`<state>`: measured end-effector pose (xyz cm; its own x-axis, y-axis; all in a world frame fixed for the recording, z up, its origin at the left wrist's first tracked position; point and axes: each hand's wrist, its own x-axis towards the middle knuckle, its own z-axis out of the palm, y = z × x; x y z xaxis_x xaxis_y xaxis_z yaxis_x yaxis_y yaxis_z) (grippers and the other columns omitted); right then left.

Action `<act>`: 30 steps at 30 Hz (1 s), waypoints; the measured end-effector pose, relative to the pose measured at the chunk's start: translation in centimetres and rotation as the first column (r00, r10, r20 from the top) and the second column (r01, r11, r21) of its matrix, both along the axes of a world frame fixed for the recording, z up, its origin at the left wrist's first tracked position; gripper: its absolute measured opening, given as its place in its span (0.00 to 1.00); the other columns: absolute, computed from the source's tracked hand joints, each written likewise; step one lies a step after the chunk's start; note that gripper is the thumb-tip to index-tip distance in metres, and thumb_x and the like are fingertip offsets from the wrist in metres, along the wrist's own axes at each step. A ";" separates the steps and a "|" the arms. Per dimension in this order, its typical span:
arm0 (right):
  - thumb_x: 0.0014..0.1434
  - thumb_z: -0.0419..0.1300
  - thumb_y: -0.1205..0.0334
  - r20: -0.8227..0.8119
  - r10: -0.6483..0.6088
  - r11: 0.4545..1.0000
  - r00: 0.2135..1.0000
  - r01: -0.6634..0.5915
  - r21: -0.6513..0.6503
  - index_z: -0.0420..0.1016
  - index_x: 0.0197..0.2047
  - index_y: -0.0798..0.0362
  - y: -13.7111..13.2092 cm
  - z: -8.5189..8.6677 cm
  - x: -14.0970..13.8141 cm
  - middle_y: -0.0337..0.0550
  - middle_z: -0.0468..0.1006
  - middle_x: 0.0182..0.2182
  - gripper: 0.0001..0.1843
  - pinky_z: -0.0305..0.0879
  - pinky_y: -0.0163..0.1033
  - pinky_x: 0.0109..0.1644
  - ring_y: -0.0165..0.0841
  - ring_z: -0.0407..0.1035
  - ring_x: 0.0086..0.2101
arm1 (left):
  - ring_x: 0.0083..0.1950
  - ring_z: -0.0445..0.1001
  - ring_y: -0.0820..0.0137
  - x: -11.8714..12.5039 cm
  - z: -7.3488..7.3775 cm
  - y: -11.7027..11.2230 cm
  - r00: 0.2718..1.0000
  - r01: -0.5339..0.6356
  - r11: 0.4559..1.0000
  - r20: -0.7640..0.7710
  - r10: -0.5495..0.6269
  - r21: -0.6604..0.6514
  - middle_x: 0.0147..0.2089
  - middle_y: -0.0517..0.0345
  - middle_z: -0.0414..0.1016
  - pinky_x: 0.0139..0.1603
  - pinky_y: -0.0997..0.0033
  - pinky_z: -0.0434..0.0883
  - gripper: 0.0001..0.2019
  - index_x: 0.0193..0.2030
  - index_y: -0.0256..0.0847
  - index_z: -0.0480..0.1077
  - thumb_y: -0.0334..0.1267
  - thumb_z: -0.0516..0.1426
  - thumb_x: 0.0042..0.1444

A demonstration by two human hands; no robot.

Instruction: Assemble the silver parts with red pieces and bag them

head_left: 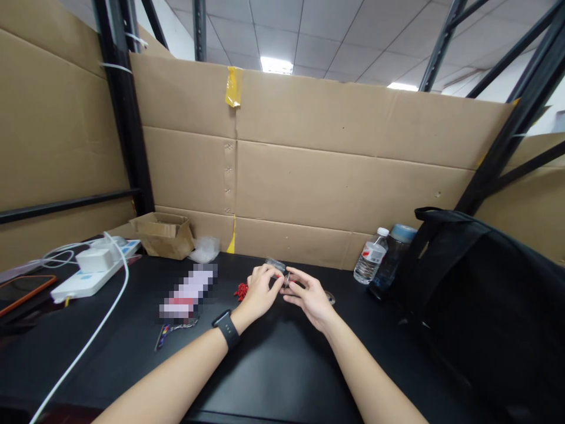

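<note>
Black tabletop walled by cardboard sheets, with the hands meeting at its centre. A small piece (286, 278), pale and too tiny to identify, is held just above the table between the two hands. The left hand (260, 291) pinches it with curled fingertips, and the right hand (309, 297) closes thumb and forefinger on its other side with the remaining fingers loosely spread. A black watch (226, 328) bands the left wrist.

- At 9 o'clock of the hands, just beside the left one: a heap of red bits (241, 291).
- At 12 o'clock, near: a clear packet (275, 262).
- At 9 o'clock, farther out: a pink object (188, 292), blurred and unreadable, with a lanyard (170, 331) below it.
- At 10 o'clock: a cardboard box (163, 234) and a white power strip (90, 275) with its cable (95, 335).
- At 2 o'clock: a water bottle (371, 257) with a red-and-white label whose lettering is too small to read, touching a dark bottle (392, 262).
- At 3 o'clock: a black bag (485, 312).

A strip of yellow tape (233, 86) marks the cardboard seam at 12 o'clock.
</note>
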<state>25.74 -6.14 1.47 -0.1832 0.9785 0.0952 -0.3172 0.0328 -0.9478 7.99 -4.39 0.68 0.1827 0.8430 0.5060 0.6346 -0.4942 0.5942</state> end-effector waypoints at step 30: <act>0.46 0.75 0.54 0.341 -0.240 0.959 0.909 0.168 0.226 0.80 0.56 0.50 1.2 1.2 2.8 0.43 0.75 0.46 0.33 0.74 0.36 0.36 0.30 0.75 0.34 | 0.61 0.72 0.53 -2.6 -1.1 3.6 0.803 0.155 0.981 -0.563 -0.194 -0.117 0.60 0.43 0.71 0.62 0.48 0.63 0.19 0.61 0.45 0.71 0.40 0.52 0.66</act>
<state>28.55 -4.98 2.63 -0.0383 0.9685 0.2459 0.0789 0.2482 -0.9655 5.35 -0.76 -0.37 0.5684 0.7949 0.2125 0.7749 -0.6040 0.1866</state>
